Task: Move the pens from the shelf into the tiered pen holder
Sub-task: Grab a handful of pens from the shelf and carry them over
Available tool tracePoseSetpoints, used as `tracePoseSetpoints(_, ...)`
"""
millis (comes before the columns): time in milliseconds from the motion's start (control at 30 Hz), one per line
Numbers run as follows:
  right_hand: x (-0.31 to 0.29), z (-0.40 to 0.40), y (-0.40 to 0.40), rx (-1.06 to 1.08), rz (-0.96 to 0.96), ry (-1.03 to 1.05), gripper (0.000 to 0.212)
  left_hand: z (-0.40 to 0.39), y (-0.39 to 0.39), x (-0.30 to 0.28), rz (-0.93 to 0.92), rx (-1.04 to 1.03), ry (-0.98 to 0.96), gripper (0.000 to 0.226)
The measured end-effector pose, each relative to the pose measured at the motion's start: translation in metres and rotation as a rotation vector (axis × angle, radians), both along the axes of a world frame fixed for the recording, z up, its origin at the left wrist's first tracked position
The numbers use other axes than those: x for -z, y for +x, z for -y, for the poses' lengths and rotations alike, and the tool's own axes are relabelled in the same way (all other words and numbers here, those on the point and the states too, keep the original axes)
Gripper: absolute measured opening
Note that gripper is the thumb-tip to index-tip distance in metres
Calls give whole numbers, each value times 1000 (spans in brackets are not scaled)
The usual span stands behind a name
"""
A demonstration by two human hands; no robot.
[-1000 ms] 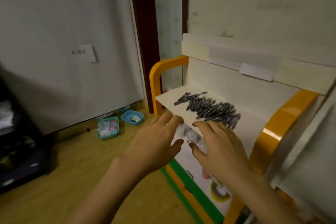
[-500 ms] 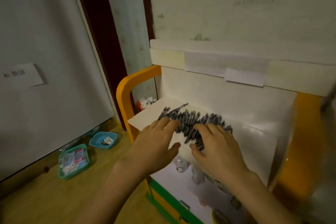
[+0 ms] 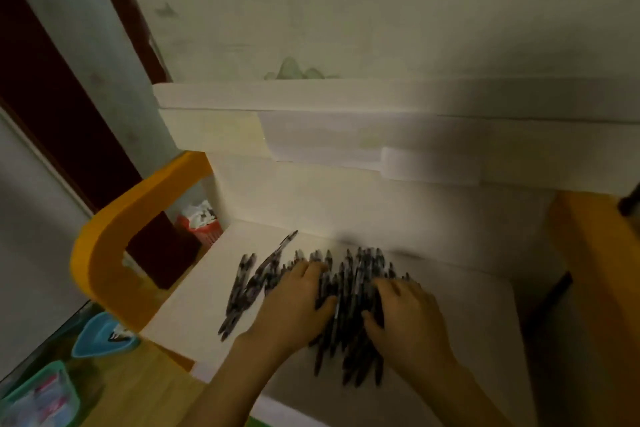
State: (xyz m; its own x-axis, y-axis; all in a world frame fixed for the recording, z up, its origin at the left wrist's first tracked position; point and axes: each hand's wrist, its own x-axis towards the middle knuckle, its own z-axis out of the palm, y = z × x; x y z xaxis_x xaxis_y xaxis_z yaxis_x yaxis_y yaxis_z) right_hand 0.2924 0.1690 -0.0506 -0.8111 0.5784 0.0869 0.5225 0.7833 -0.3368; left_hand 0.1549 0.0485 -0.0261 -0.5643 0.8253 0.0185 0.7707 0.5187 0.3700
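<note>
Both bare forearms reach up from bottom edge, converging over white shelf board [image 3: 194, 319]. Left hand [image 3: 294, 302] palm-down, fingers spread and loosely curled, resting on left part of pile of dark pens [image 3: 346, 291]. Right hand [image 3: 408, 315] palm-down on right part, thumb tucked inward against pens. Neither hand closed round any pen; both flat, open. Pens lie heaped mid-shelf, few strays fanned left. Orange rounded shelf frame [image 3: 104, 239] at left. Beyond, white back panel [image 3: 346, 198], small red basket [image 3: 202, 224] behind shelf. Frame motion-blurred.
</note>
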Motion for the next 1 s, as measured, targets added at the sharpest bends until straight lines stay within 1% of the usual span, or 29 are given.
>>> tracePoseSetpoints(167, 16, -19, -1, 134, 3, 34, 43, -65, -19, 38, 120, -17, -59, 46)
tracePoseSetpoints(200, 20, -21, 0, 169, 1, 48, 42, -76, -19, 44, 126, -16, -89, 48)
tracePoseSetpoints(233, 25, -24, 0, 212, -6, 67, 42, -86, -20, 49, 130, -20, -136, 55)
tracePoseSetpoints(333, 33, -30, -1, 292, 0, 132, 44, -109, -20, 66, 125, -78, -297, 88)
tracePoseSetpoints(400, 39, -33, -1, 319, -7, 155, 43, -119, -22, 75, 103, -97, -351, 97)
tracePoseSetpoints(600, 51, -32, 2, 376, -24, 203, 34, -130, -43, 87, 186, -26, -400, 91)
tracePoseSetpoints(733, 51, -30, 0, 379, -8, 226, 35, -129, -46, 86, 199, -29, -411, 96)
tracePoseSetpoints(833, 48, -30, -1, 372, -14, 238, 36, -131, -49, 87, 254, -48, -356, 73)
tracePoseSetpoints(900, 48, -32, -1, 373, -11, 251, 37, -131, -52, 88, 268, -10, -352, 60)
tracePoseSetpoints(1000, 47, -33, -1, 372, -19, 252, 36, -131, -56, 89, 306, 21, -344, 50)
